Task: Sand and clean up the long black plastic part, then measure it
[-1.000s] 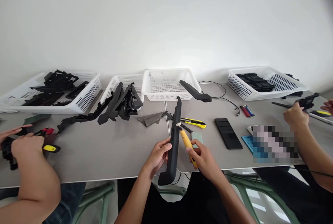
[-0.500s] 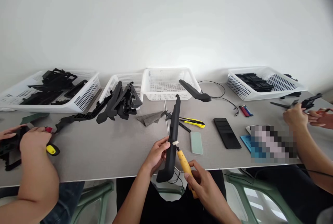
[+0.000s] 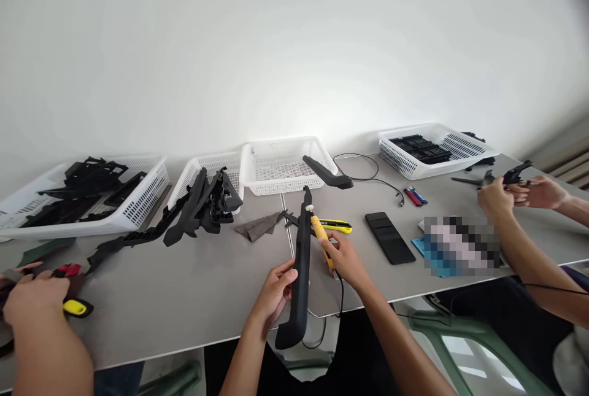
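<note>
My left hand [image 3: 275,291] is closed around the edge of a long black plastic trim piece [image 3: 301,288], held upright lengthwise above the table's front edge. In my right hand [image 3: 345,256] is a yellow-handled corded tool [image 3: 319,229] shaped like a soldering iron, with a pale, rounded tip. That tip sits at the right edge of the trim piece near its upper end; whether it touches, I cannot tell. Behind the tool lies a yellow utility knife [image 3: 338,225]. A dark caliper [image 3: 291,218] and a grey cloth [image 3: 260,227] lie left of it.
An empty-looking white basket [image 3: 271,184] has another black trim piece [image 3: 329,174] at its right corner. More black parts [image 3: 202,205] fill baskets on the left. A phone [image 3: 390,237] lies to the right. Co-workers' hands [image 3: 37,298] work on both sides.
My right hand has moved the yellow tool up along the trim piece, from its middle to near its upper end. The view has shifted and tilted slightly.
</note>
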The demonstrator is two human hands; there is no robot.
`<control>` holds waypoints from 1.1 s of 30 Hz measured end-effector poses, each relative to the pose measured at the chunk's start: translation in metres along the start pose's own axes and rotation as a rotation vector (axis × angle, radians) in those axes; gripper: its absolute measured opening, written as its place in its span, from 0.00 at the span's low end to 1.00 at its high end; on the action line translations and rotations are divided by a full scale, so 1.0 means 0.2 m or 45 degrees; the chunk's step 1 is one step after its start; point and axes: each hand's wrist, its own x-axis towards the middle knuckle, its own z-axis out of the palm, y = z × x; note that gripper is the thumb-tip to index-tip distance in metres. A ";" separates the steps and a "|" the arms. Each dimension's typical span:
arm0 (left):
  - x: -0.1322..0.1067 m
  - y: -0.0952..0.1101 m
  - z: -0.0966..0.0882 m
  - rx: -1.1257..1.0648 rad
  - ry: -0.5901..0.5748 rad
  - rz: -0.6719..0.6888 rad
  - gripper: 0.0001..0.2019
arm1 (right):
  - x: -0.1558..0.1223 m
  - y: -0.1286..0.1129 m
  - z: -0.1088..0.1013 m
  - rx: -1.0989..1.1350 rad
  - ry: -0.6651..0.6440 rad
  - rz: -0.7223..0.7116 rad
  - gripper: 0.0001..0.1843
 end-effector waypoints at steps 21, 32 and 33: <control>-0.01 0.03 0.02 -0.069 0.085 0.000 0.39 | -0.46 0.07 0.03 -0.116 -0.111 0.047 0.29; 0.05 -0.02 -0.05 -0.204 0.183 0.039 0.34 | -0.76 0.02 0.04 -0.212 -0.402 0.120 0.28; 0.06 -0.02 -0.06 -0.212 0.172 0.045 0.33 | -0.77 0.02 0.04 -0.206 -0.435 0.129 0.29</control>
